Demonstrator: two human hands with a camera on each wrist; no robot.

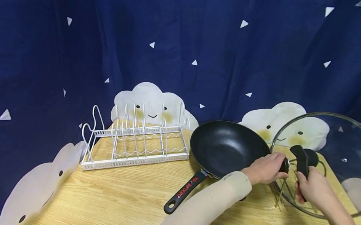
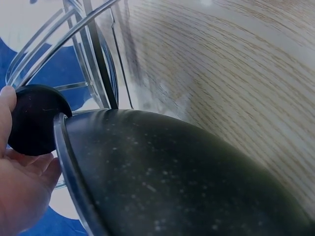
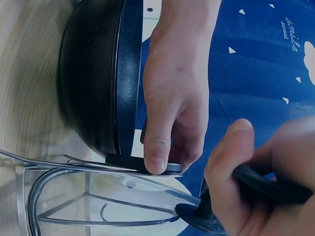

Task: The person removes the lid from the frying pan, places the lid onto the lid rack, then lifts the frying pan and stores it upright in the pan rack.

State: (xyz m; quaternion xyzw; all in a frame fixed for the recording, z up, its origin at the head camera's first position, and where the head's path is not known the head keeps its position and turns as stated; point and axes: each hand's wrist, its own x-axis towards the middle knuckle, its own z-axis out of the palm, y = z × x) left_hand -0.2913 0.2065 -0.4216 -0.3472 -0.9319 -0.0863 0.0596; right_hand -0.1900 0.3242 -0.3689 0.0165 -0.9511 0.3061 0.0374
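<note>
The glass lid [image 1: 332, 164] stands tilted on edge at the worktop's [image 1: 119, 204] right end, just beside the black wok [image 1: 227, 148] (long handle towards the person); right hand [image 1: 312, 186] grips its handle, left hand [image 1: 266, 168] pinches the wok's knob

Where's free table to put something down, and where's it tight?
Bare wood lies in front of the white rack, left of the pan handle. Crowded at right: black pan, glass lid, left hand and right hand bunch together.
</note>
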